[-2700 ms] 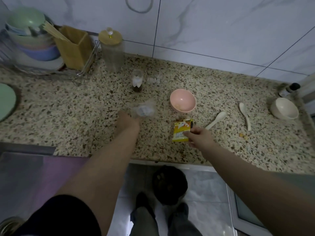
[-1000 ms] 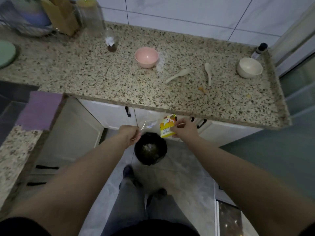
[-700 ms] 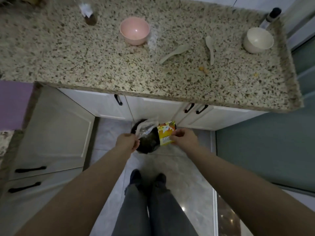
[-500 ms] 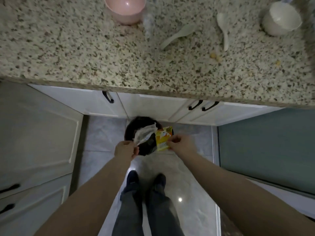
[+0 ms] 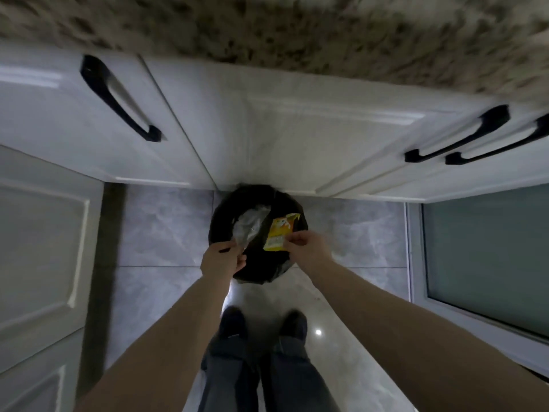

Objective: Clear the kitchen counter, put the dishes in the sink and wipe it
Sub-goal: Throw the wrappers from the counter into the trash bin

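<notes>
Viewpoint: a head camera looks straight down past the person's own body to the floor.
Legs and feet: two dark trouser legs (image 5: 264, 373) stand on a glossy pale tiled floor (image 5: 160, 233), toes pointing toward the cupboards.
Arms: both bare forearms reach forward and down, meeting over a bin.
Left hand: the left hand (image 5: 222, 260) pinches the lower corner of a clear plastic wrapper (image 5: 249, 226), fingers curled on it.
Right hand: the right hand (image 5: 306, 243) pinches the lower edge of a yellow packet (image 5: 279, 234) between thumb and fingertips.
Hands together: they sit close side by side, not touching, each clamped on its own piece of rubbish.
Where the rubbish is: both pieces hang over the open mouth of a round bin lined with a black bag (image 5: 237, 203), which stands on the floor against the cupboard base.
How it will likely handle: both wrappers look thin, nearly weightless, limp and a little slippery; an edge pinch is enough, and they may flutter rather than fall straight, so letting go low over the opening seems wise.
Step in hand: dropping rubbish into the bin, an early part of clearing the counter; the dishes and the wiping appear not yet done.
Cupboards: white doors with black handles (image 5: 118, 99) rise behind the bin.
Counter: the speckled stone counter (image 5: 297, 34) fills the top of the view, heavily blurred; nothing on it can be made out.
Right side: a frosted glass panel in a white frame (image 5: 487, 248).
</notes>
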